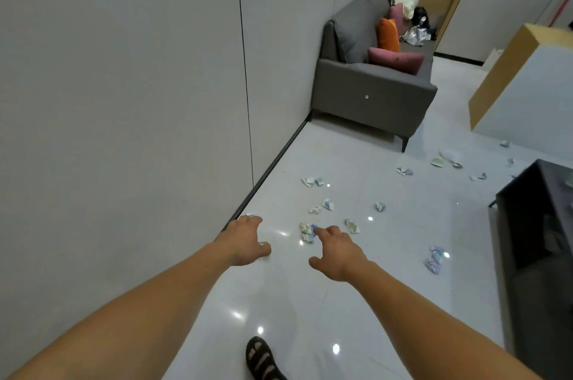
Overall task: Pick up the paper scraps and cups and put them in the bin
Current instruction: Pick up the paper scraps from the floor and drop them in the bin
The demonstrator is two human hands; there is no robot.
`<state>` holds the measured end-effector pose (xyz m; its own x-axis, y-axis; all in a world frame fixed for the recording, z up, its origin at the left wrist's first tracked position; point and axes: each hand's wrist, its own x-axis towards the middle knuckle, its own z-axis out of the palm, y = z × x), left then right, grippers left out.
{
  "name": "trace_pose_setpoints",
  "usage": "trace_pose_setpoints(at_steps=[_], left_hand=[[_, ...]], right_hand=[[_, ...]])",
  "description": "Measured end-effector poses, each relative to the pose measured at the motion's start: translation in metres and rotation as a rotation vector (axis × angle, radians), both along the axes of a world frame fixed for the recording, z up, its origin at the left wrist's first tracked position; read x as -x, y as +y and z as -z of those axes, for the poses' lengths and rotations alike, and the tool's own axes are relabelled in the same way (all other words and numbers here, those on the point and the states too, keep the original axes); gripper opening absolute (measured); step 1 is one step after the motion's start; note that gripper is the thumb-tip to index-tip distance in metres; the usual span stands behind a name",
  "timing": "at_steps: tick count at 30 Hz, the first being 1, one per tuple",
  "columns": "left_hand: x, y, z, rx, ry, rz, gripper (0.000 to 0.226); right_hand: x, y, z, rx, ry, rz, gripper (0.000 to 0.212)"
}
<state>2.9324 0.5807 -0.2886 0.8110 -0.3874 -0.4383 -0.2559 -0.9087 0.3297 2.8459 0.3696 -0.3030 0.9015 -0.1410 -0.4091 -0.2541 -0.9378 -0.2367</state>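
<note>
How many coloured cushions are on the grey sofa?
3. On the sofa: an orange cushion upright; a mauve cushion lying nearer the camera; a pink cushion behind the orange one. Clutter beyond may hide others.

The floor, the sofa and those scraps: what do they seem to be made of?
The floor looks like glossy pale tile, probably ceramic: it mirrors lights as bright spots. The sofa seems matte grey woven fabric, no shine. The scraps look like thin printed paper, sharply crumpled.
</note>
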Motion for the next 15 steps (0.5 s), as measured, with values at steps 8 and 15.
trace_pose_setpoints(at_steps=[8,15], left_hand=[[-0.108,-0.027,0.019,0.014,0.042,-0.071,0.078],[-0.182,-0.017,0.035,-0.044,0.080,-0.200,0.080]], right_hand=[[-0.119,-0.036,0.002,0.036,0.024,-0.055,0.071],[-0.218,-0.045,0.028,-0.001,0.079,-0.170,0.070]])
